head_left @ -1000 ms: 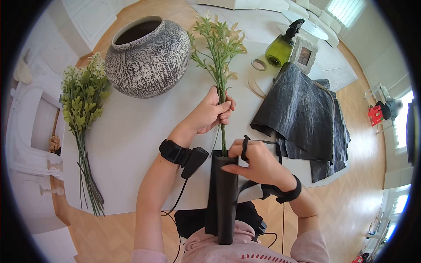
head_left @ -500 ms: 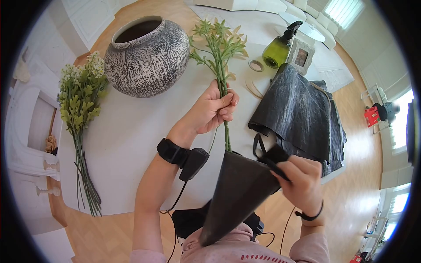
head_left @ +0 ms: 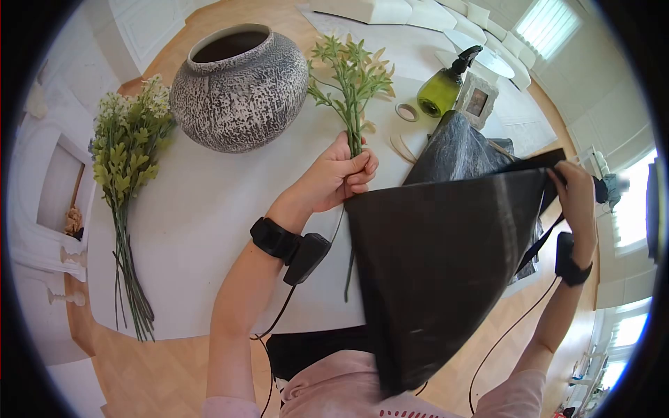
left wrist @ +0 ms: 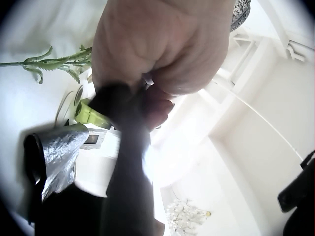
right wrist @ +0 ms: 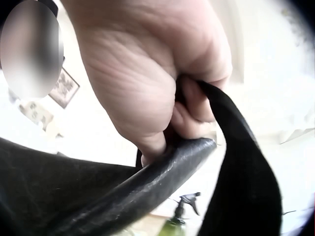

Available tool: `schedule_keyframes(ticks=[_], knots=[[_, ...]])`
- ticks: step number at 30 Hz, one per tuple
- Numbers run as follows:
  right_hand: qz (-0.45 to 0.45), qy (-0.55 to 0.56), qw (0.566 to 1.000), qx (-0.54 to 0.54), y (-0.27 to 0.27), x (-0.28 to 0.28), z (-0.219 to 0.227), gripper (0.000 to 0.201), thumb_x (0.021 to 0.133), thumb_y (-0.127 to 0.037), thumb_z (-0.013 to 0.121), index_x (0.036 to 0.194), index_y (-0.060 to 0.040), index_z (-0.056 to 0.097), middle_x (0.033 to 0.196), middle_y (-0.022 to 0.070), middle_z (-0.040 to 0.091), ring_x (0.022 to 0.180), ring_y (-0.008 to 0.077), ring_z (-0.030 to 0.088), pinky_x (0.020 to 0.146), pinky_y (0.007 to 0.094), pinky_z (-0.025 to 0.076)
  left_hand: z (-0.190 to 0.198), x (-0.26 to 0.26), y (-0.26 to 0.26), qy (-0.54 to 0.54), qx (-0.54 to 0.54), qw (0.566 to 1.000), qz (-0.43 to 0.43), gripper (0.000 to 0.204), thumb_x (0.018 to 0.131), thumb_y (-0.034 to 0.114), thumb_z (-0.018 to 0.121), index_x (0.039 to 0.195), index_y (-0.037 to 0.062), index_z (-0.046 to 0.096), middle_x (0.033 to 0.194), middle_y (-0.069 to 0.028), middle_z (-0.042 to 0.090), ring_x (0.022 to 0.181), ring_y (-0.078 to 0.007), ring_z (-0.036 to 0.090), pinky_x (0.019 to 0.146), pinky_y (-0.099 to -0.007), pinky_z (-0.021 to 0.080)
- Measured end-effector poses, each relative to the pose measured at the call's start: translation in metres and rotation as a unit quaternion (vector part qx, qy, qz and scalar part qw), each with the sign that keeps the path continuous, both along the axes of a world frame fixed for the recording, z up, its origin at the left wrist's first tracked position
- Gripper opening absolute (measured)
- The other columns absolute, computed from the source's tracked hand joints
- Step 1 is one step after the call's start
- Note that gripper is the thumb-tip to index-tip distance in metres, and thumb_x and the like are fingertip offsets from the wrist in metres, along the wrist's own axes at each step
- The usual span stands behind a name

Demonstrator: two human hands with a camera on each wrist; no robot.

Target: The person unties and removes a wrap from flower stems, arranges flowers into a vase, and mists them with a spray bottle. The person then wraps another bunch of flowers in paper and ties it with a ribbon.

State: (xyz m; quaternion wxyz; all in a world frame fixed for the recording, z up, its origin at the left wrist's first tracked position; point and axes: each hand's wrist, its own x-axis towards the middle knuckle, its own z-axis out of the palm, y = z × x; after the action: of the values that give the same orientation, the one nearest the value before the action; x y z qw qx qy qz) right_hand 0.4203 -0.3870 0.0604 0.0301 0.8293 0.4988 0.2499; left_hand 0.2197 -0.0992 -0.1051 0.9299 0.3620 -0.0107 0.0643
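In the head view, my left hand (head_left: pixel 338 174) grips a bunch of leafy green stems (head_left: pixel 354 101) upright near the table's middle. Their leaves spread above the fist, and one thin stem hangs below it. My right hand (head_left: pixel 577 198), out to the right, pinches the upper corner of a black wrapping sheet (head_left: pixel 446 258). This sheet hangs spread from beneath the left hand down over the lap, hiding the lower stems. Close up in the right wrist view, finger and thumb nip the sheet's folded edge (right wrist: pixel 147 191), while a black strap (right wrist: pixel 246 167) runs through the curled fingers.
A speckled round vase (head_left: pixel 240 97) stands at the back left, beside a bundle of white-flowered stems (head_left: pixel 129 167). At the back right are a green spray bottle (head_left: pixel 440 90), a tape roll (head_left: pixel 407 112), a picture frame (head_left: pixel 479 99) and crumpled dark sheets (head_left: pixel 456 150), partly covered.
The right hand has swung out and up to the right, opening the narrow folded black sheet into a wide fan. The left hand still holds the stems in place.
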Motion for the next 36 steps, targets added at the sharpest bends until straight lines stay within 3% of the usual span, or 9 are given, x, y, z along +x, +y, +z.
schedule_keyframes(ticks=[4,6,17,18,22,24,28,31,36], knots=[[-0.039,-0.068,0.997,-0.017,-0.016,0.087,-0.012,0.018,0.076,-0.015,0.056,0.069,0.0000,0.051,0.068,0.0165,0.052,0.068,0.0356,0.052,0.059,0.0418,0.040,-0.010,0.002,0.006,-0.027,-0.005,0.999,-0.045,0.014,0.092,0.008,0.037,0.102,0.0131,0.029,0.077,-0.0034,0.043,0.055,-0.0050,0.033,0.051,-0.0191,0.032],[-0.157,-0.109,0.980,-0.064,-0.024,0.123,-0.025,0.016,0.077,-0.018,0.057,0.072,-0.0025,0.055,0.073,0.0160,0.056,0.072,0.0345,0.055,0.063,0.0419,0.043,-0.011,0.002,0.007,-0.037,-0.001,0.998,-0.054,0.015,0.092,0.008,0.036,0.103,0.0131,0.028,0.077,-0.0034,0.043,0.054,-0.0051,0.032,0.051,-0.0190,0.032],[-0.268,0.000,0.941,-0.208,-0.032,0.157,-0.065,0.018,0.074,-0.019,0.059,0.076,-0.0015,0.061,0.082,0.0188,0.060,0.079,0.0352,0.058,0.074,0.0414,0.045,-0.008,0.001,0.003,-0.014,-0.001,0.999,-0.043,0.011,0.092,0.012,0.037,0.101,0.0129,0.031,0.073,-0.0007,0.040,0.053,-0.0044,0.030,0.048,-0.0164,0.028],[-0.350,0.040,0.908,-0.227,-0.022,0.153,-0.066,0.023,0.074,-0.019,0.061,0.088,-0.0015,0.058,0.098,0.0175,0.058,0.091,0.0334,0.056,0.079,0.0433,0.044,-0.008,0.000,0.003,-0.015,0.000,0.999,-0.042,0.011,0.092,0.012,0.037,0.101,0.0129,0.031,0.073,-0.0007,0.040,0.053,-0.0044,0.030,0.048,-0.0164,0.028],[-0.370,-0.053,0.917,-0.139,-0.004,0.120,-0.089,0.051,0.075,-0.022,0.061,0.119,-0.0084,0.038,0.126,0.0133,0.036,0.117,0.0280,0.037,0.082,0.0565,0.039,-0.006,-0.001,0.003,-0.001,0.002,0.999,-0.039,0.010,0.092,0.012,0.037,0.100,0.0133,0.031,0.073,-0.0006,0.040,0.053,-0.0045,0.030,0.048,-0.0164,0.028],[-0.285,-0.024,0.958,-0.011,0.014,0.078,-0.103,0.048,0.078,-0.025,0.058,0.119,-0.0086,0.039,0.123,0.0146,0.038,0.116,0.0302,0.038,0.085,0.0578,0.035,-0.007,-0.001,0.003,0.005,0.001,0.999,-0.032,0.010,0.092,0.013,0.037,0.100,0.0136,0.031,0.073,-0.0005,0.040,0.053,-0.0045,0.029,0.047,-0.0165,0.027],[-0.143,0.246,0.954,-0.096,0.024,0.014,-0.142,0.059,0.081,-0.036,0.053,0.129,-0.0103,0.031,0.133,0.0179,0.028,0.122,0.0349,0.029,0.092,0.0604,0.025,-0.010,0.002,0.000,0.029,0.028,0.999,-0.033,0.007,0.093,0.015,0.036,0.099,0.0172,0.032,0.067,0.0014,0.034,0.051,-0.0049,0.027,0.045,-0.0172,0.025],[-0.198,0.214,0.948,-0.130,0.042,-0.021,-0.140,0.063,0.081,-0.037,0.053,0.131,-0.0102,0.028,0.135,0.0185,0.026,0.124,0.0354,0.026,0.095,0.0574,0.023,-0.005,0.001,-0.007,0.042,0.046,0.997,-0.045,0.007,0.093,0.017,0.036,0.099,0.0195,0.033,0.063,0.0028,0.029,0.048,-0.0052,0.024,0.043,-0.0177,0.022],[-0.102,0.145,0.984,-0.009,0.041,-0.043,-0.107,0.057,0.079,-0.024,0.057,0.128,-0.0092,0.032,0.134,0.0182,0.025,0.123,0.0346,0.026,0.095,0.0552,0.022,0.015,-0.005,-0.017,0.036,0.101,0.993,-0.052,0.012,0.093,0.020,0.037,0.104,0.0218,0.033,0.059,0.0037,0.026,0.046,-0.0058,0.021,0.041,-0.0185,0.020]])
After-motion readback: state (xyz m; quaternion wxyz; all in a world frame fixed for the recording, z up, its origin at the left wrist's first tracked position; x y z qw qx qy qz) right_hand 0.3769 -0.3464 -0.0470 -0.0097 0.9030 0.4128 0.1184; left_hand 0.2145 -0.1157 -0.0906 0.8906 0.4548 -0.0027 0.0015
